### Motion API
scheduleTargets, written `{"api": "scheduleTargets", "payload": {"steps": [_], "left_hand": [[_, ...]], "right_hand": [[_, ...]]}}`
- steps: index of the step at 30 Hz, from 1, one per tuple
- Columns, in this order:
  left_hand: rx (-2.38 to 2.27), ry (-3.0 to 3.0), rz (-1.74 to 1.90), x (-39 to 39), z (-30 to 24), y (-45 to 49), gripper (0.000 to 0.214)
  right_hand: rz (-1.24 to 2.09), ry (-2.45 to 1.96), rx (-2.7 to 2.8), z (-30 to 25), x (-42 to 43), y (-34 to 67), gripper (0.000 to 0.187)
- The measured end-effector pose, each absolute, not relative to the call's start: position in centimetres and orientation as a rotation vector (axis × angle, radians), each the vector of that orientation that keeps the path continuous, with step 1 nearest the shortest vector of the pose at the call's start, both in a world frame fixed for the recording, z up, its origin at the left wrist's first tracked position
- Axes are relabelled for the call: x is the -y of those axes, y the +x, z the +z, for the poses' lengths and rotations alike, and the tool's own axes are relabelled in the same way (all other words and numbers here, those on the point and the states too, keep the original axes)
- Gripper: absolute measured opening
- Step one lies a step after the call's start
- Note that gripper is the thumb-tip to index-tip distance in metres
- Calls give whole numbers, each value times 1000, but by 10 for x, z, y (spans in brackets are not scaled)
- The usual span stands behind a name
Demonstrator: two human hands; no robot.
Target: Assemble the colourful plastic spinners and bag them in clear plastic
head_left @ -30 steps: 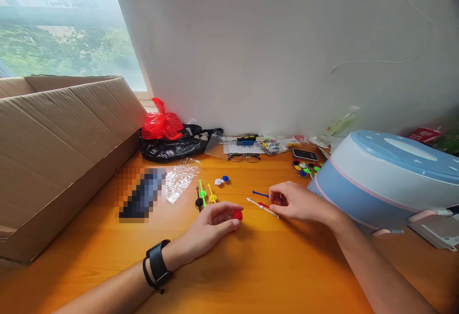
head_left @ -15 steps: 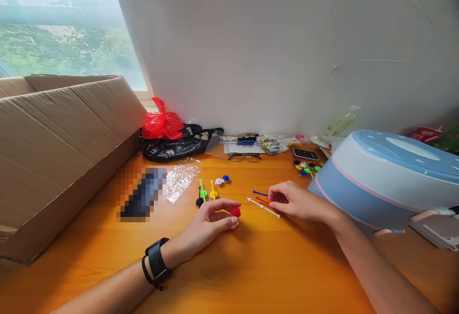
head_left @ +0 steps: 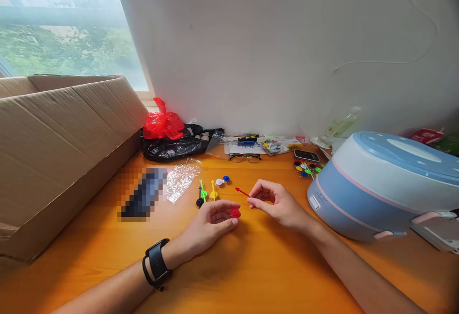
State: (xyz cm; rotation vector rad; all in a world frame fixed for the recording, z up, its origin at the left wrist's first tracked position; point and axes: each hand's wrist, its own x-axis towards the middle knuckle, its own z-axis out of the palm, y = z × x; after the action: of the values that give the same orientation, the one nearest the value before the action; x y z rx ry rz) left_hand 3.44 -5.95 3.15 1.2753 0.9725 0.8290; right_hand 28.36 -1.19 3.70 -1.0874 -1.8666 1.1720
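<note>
My left hand (head_left: 215, 218) pinches a small round red plastic base (head_left: 234, 212) between thumb and fingertips, above the table. My right hand (head_left: 274, 202) grips a red plastic arrow (head_left: 243, 192) near its tail, with the tip pointing left. The two red parts are apart. Beyond my left hand are a black arrow on its base (head_left: 200, 202), a green arrow on its base (head_left: 203, 193) and a yellow arrow on its base (head_left: 213, 195). A white base (head_left: 219, 182) and a blue base (head_left: 225, 178) lie behind them. The blue and white loose arrows are hidden, apparently by my right hand.
A cardboard box (head_left: 71, 142) borders the left side, and a blue-white appliance (head_left: 373, 185) the right. Clear plastic wrap (head_left: 182, 178) lies left of the bases. Glasses (head_left: 244, 157), a black bag (head_left: 172, 146) and more coloured parts (head_left: 304, 168) are further back.
My right hand has lifted the red arrow from the table and moved it left, closer to the red base. My left hand stays in place, with the red base tilted a little differently.
</note>
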Motion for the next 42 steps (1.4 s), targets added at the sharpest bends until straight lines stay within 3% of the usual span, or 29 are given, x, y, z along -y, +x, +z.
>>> {"api": "scheduleTargets", "payload": {"steps": [13,22,30,42], "left_hand": [[-971,1184,877,59,33,32,49],[-842,1326,939,61,39,33,41],[-838,1438,1095,64,28,31,40],[-893,1791,1267,66,27,31,23]], "right_hand": [[1070,-1074,1704,21,18,269,30],[1345,-880,1517,21,35,253,25],[1041,-844,1745,22,44,247,13],[1041,-893,1753,22,49,244,9]]}}
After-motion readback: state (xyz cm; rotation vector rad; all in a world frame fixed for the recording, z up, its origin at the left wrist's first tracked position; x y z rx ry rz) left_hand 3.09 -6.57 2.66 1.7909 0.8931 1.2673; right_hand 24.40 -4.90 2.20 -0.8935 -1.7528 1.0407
